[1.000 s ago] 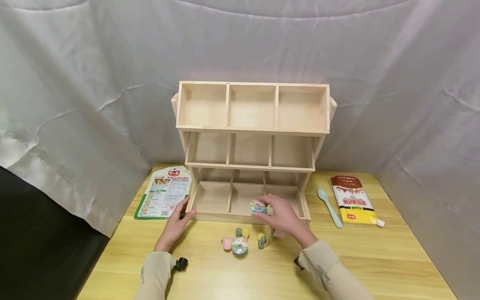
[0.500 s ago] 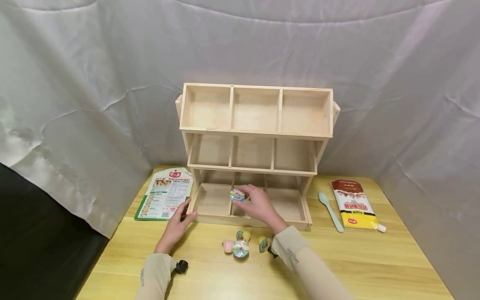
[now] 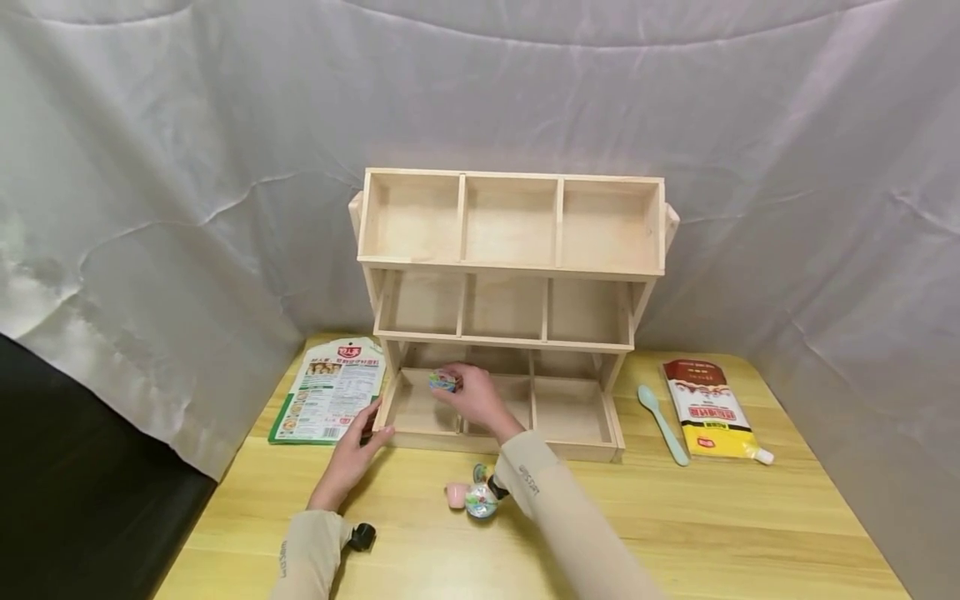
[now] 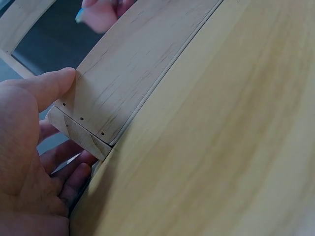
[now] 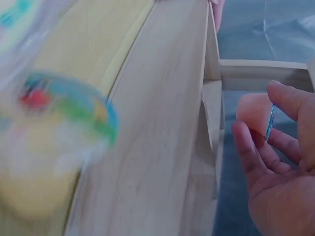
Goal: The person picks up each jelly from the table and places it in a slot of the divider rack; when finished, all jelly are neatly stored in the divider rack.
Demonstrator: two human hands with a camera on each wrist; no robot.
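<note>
My right hand point(image 3: 483, 402) pinches a small pink jelly cup point(image 5: 253, 115) with a blue printed lid between thumb and fingers. It hovers over the bottom-left compartment of a three-tier wooden shelf point(image 3: 510, 267). At the shelf's lower left front corner, my left hand point(image 3: 350, 454) grips the wood. In the left wrist view its thumb lies on the front board point(image 4: 133, 64) and the fingers curl round the side. Below the shelf on the table lie a pink jelly cup point(image 3: 456, 496), one with its lid up point(image 3: 481, 502) and a yellow one point(image 3: 482, 472), partly behind my right cuff.
Left of the shelf a printed green-and-white packet point(image 3: 330, 392) lies on the wooden table point(image 3: 420, 558). A pale green spoon point(image 3: 663, 425) and a red, white and yellow spouted pouch point(image 3: 712, 410) are on the right. Grey cloth point(image 3: 510, 92) hangs behind.
My right hand has carried the jelly cup leftward from the bottom middle compartment to over the bottom-left one. My left hand keeps its place on the shelf corner.
</note>
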